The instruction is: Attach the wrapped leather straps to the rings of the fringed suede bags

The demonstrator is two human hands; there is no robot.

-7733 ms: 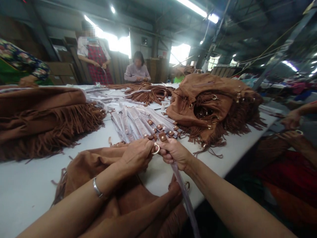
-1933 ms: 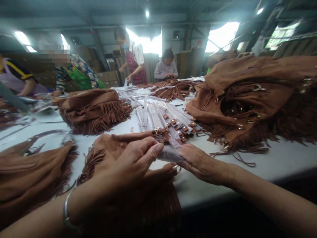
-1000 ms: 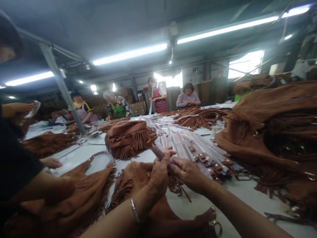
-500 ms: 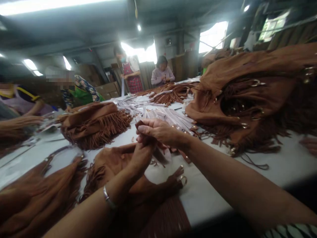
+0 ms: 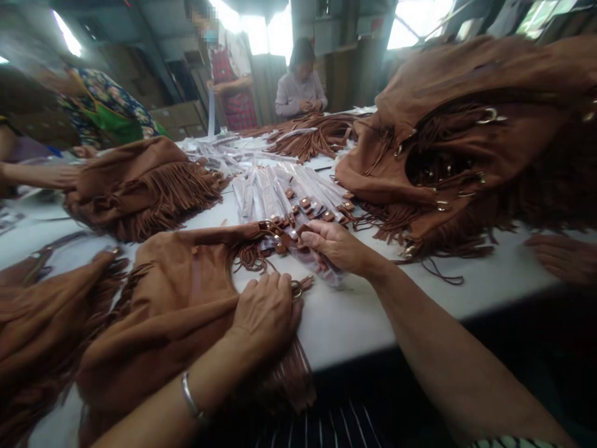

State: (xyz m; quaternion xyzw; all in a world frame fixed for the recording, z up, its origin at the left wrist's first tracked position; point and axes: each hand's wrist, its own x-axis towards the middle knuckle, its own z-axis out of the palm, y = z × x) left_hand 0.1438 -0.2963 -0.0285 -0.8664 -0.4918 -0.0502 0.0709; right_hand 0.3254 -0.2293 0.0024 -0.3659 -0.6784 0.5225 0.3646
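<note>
A brown fringed bag [image 5: 181, 280] lies on the white table in front of me. My left hand [image 5: 268, 311] is closed on the bag's near strap end, beside a metal ring [image 5: 297, 289]. To its upper right, my right hand [image 5: 333, 246] pinches the brown end of a strap in clear plastic [image 5: 326, 270]. The bag's other ring end [image 5: 269, 228] lies just left of my right hand. Behind it is a pile of plastic-wrapped straps [image 5: 273, 193] with brown tabs and metal studs.
Large brown bags [image 5: 448, 149] are heaped at the right. Another fringed bag [image 5: 144, 186] sits at the back left, with a person's hand [image 5: 60, 177] on it. Brown strips [image 5: 308, 140] lie farther back. Several people stand or sit around the table [image 5: 354, 317].
My hands were together and have moved apart. The left is now down on the bag's strap end, the right holds a wrapped strap by the pile. The view has tilted down.
</note>
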